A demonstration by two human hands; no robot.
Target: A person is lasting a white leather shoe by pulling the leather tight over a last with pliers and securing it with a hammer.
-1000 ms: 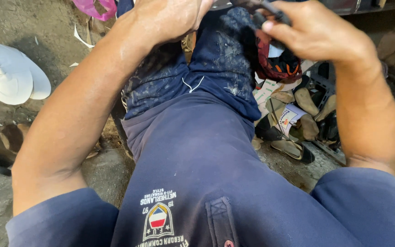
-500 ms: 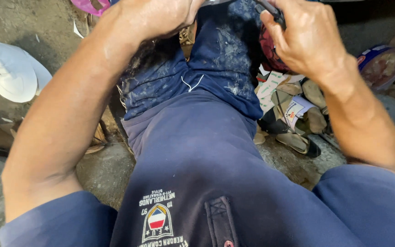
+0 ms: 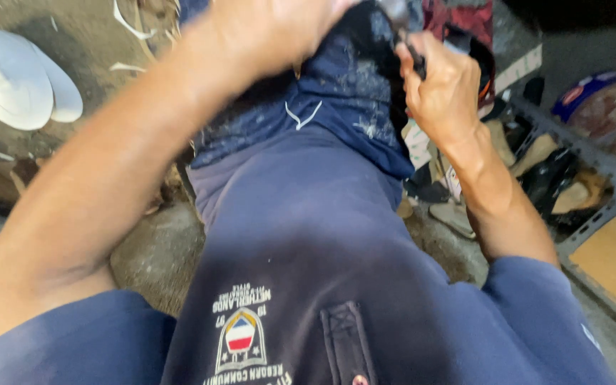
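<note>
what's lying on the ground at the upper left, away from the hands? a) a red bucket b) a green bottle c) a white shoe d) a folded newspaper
c, a white shoe lies on the dirt ground at the upper left, well apart from the left hand and the right hand, which are raised over the lap at the top of the view.
</note>
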